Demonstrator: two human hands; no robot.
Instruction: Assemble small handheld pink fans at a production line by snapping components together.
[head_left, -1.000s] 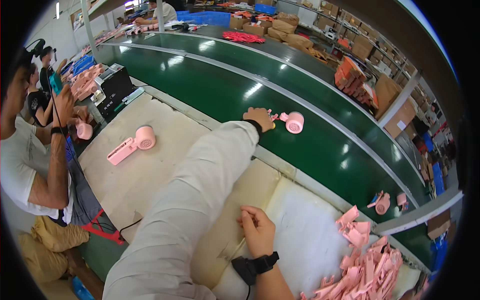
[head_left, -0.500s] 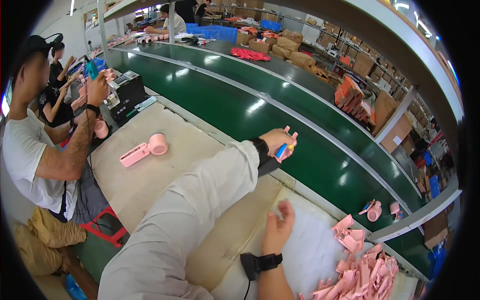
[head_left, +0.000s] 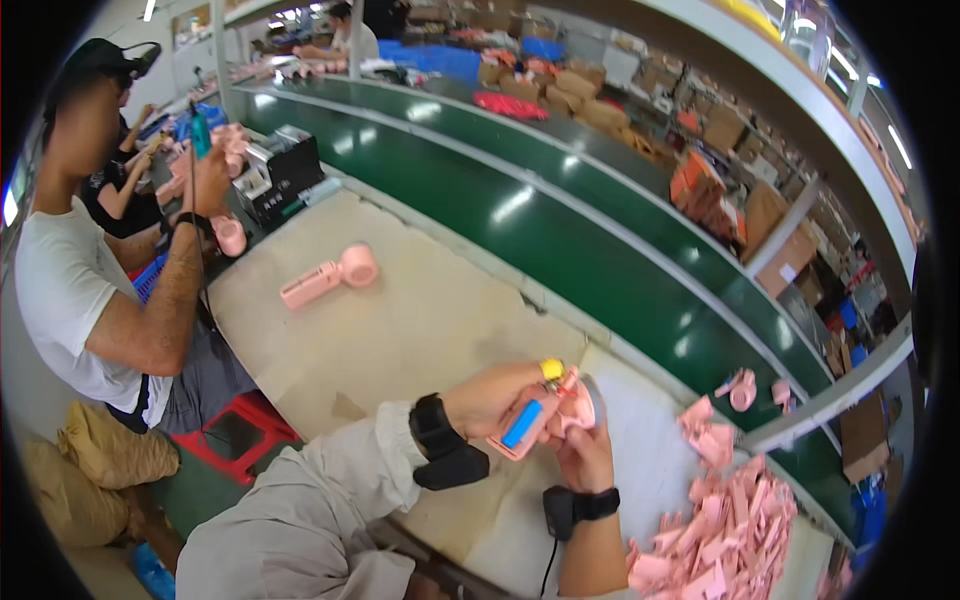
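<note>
Head view: I see my left hand [head_left: 495,400] and right hand [head_left: 585,455] both curled tight around a pink fan [head_left: 545,420], just near of the green belt [head_left: 600,250], pink parts pile [head_left: 730,530] to its right.

The pink fan [head_left: 560,415] is smooth plastic, the conveyor belt [head_left: 560,235] glossy green, the worktop [head_left: 420,330] matt beige.

Pink handheld fan [head_left: 560,415], blue battery showing, held tilted above beige worktop.

fan [head_left: 328,278] on bench [head_left: 420,320] — conveyor [head_left: 600,250] behind, parts pile [head_left: 730,520] right
</note>
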